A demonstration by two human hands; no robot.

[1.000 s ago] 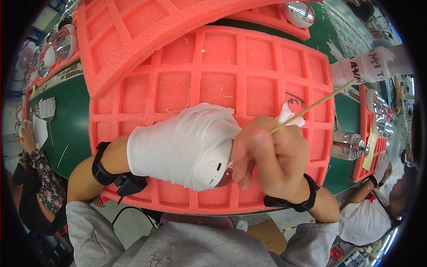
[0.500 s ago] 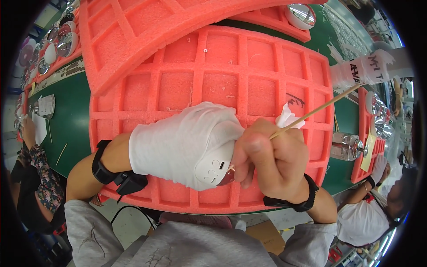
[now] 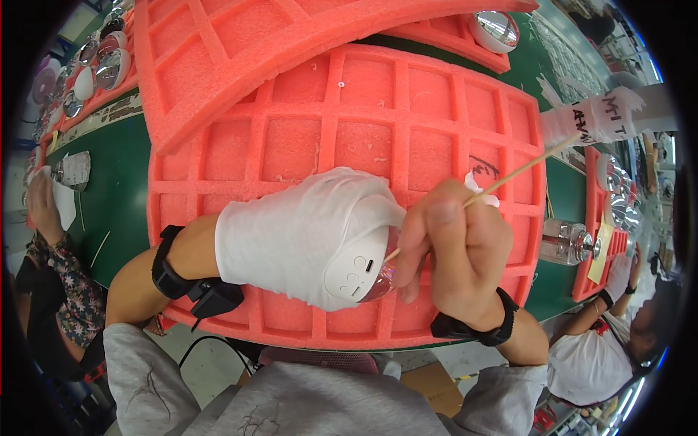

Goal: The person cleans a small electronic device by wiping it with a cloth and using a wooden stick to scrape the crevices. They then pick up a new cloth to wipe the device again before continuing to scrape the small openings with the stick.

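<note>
The left hand [image 3: 305, 236], in a white cloth glove, is cupping a small shiny reflector cup [image 3: 379, 280], with only a sliver of its glossy rim showing at the glove's 4 o'clock edge. Its grip is closed around that cup, holding it just above the red foam tray [image 3: 407, 109] at the tray's near edge.

The bare right hand [image 3: 454, 254] is pinching a thin wooden stick [image 3: 509, 178], grip closed on it, pen-style. The stick's lower tip is going into the cup's mouth; its upper end is pointing to 2 o'clock. A white scrap [image 3: 480, 190] is showing just behind the fingers, whether wipe or tissue is unclear.

To do this well, the person is best keeping the gloved hand steady and the cup's mouth tilted toward the stick, working the tip lightly so the mirrored surface isn't scratched. The pinch sits low on the stick, which likely helps control.

A second foam tray [image 3: 240, 65] is leaning over the first at 11 o'clock. On the green desk [image 3: 120, 189], a chrome reflector [image 3: 571, 243] is lying at 3 o'clock. Another person's hand [image 3: 40, 203] is working at 9 o'clock.
</note>
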